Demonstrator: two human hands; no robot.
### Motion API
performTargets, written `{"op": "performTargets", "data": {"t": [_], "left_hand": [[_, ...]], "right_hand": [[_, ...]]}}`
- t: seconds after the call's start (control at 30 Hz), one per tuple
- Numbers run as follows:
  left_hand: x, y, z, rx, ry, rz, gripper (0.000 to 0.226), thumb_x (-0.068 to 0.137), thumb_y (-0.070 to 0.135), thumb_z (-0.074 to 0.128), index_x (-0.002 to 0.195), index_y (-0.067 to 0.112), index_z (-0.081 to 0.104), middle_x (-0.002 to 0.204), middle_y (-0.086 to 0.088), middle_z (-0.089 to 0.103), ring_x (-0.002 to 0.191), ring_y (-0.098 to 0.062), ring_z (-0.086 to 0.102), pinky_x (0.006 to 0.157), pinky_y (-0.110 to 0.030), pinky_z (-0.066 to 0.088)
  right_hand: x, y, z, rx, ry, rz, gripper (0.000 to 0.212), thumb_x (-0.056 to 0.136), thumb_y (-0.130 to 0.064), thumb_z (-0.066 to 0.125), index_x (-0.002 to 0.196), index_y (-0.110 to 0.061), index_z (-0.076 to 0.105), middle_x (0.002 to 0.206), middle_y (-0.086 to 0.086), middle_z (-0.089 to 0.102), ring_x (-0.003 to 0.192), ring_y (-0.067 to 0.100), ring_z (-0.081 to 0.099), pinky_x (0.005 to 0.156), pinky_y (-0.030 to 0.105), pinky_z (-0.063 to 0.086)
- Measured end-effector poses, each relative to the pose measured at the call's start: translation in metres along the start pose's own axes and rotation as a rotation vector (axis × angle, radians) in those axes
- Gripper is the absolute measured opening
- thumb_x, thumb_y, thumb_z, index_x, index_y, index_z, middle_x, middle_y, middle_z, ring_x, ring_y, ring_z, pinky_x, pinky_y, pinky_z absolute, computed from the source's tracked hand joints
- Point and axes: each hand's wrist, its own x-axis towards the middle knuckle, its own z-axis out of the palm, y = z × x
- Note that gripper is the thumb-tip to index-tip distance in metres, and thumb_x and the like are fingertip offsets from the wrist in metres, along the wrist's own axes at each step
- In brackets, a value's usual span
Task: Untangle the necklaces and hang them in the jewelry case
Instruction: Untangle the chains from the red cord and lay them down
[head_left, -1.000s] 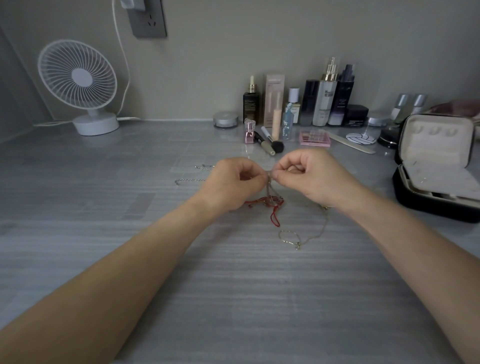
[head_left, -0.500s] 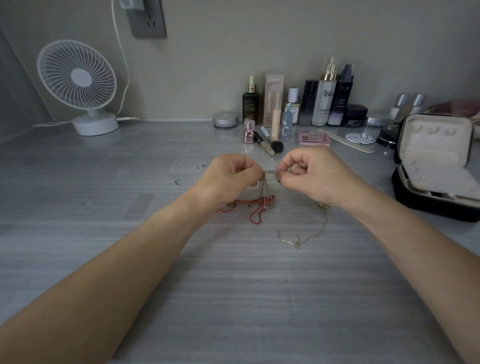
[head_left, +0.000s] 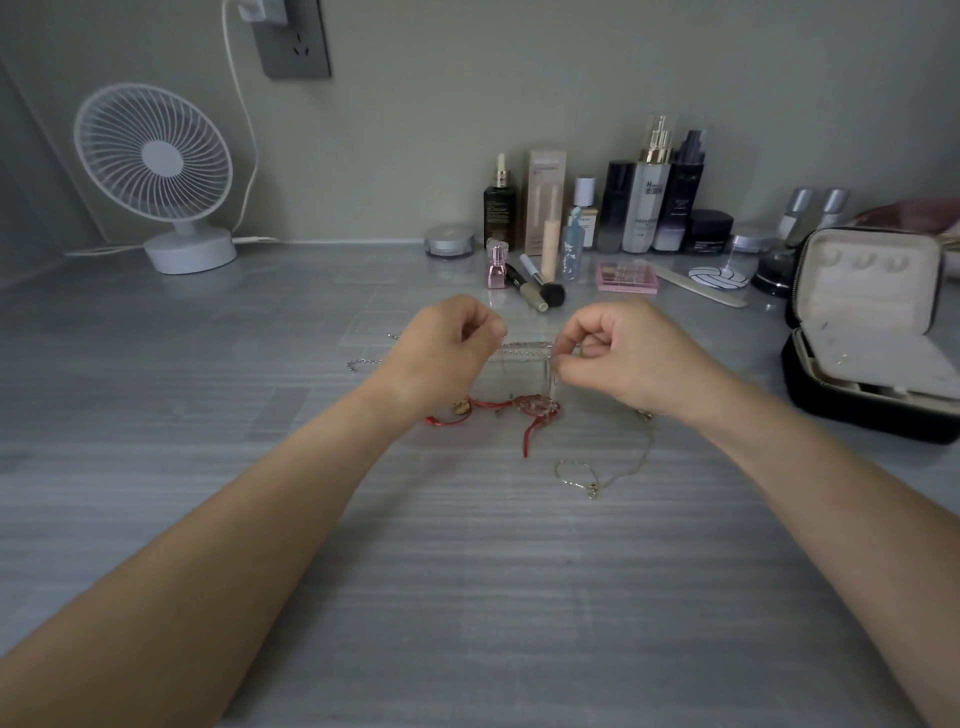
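Observation:
My left hand (head_left: 447, 353) and my right hand (head_left: 623, 353) each pinch a thin silver chain (head_left: 524, 347) stretched taut between them above the grey table. Fine strands hang from it down to a knot with a red cord necklace (head_left: 498, 408) lying on the table below. A gold chain (head_left: 602, 475) trails from under my right wrist toward me. Another silver chain end (head_left: 363, 362) lies left of my left hand. The open black jewelry case (head_left: 872, 332) with a cream lining stands at the right, apart from both hands.
A white desk fan (head_left: 156, 171) stands at the back left, its cable running up to a wall socket (head_left: 293, 41). Cosmetic bottles (head_left: 649, 192), a makeup brush (head_left: 543, 286), a pink palette (head_left: 626, 275) and a nail file (head_left: 698, 283) line the back edge.
My hands have moved apart, stretching the silver chain between them. The red cord has been dragged left and spread out on the table.

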Motion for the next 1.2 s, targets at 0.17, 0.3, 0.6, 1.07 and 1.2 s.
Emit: {"op": "performTargets", "data": {"t": [0.17,0.3,0.6,1.07,1.2], "left_hand": [[0.002,-0.005,0.001,0.092,0.066,-0.001,0.009,0.091,0.015,0.051,0.086,0.015,0.058,0.069,0.008,0.052,0.058,-0.004,0.044,0.050,-0.009,0.036],[-0.004,-0.001,0.008,0.057,-0.021,0.083,0.014,0.088,0.014,0.058,0.098,0.014,0.067,0.086,0.005,0.062,0.069,-0.001,0.053,0.063,-0.006,0.040],[-0.010,0.006,0.011,-0.019,-0.031,0.055,0.016,0.082,0.014,0.063,0.069,0.022,0.061,0.071,0.002,0.061,0.066,-0.005,0.055,0.060,-0.022,0.048],[-0.007,0.009,0.008,-0.205,-0.052,0.023,0.013,0.085,0.012,0.061,0.073,0.016,0.059,0.068,0.003,0.062,0.057,0.002,0.055,0.061,-0.010,0.044],[-0.008,0.008,0.007,-0.176,-0.081,0.039,0.014,0.083,0.010,0.063,0.072,0.018,0.060,0.067,0.004,0.061,0.052,0.006,0.055,0.058,-0.007,0.044]], "right_hand": [[-0.001,-0.005,-0.006,0.190,0.051,0.018,0.009,0.079,-0.012,0.067,0.070,-0.015,0.067,0.042,-0.014,0.050,0.040,-0.002,0.041,0.046,0.007,0.033],[-0.002,-0.008,-0.005,0.211,0.041,0.004,0.011,0.079,-0.015,0.067,0.070,-0.020,0.067,0.061,-0.008,0.057,0.050,-0.006,0.047,0.054,0.004,0.037],[0.000,-0.004,-0.004,0.172,0.004,0.054,0.017,0.077,-0.005,0.066,0.065,-0.017,0.061,0.033,-0.012,0.036,0.034,0.002,0.030,0.041,0.012,0.026],[0.000,-0.001,0.004,0.125,-0.059,0.009,0.011,0.075,-0.017,0.071,0.073,-0.023,0.062,0.034,-0.011,0.035,0.036,0.004,0.027,0.043,0.018,0.022],[-0.001,-0.003,0.003,0.158,-0.026,-0.035,0.005,0.076,-0.021,0.072,0.074,-0.021,0.068,0.047,0.004,0.040,0.045,0.005,0.032,0.048,0.021,0.026]]}}
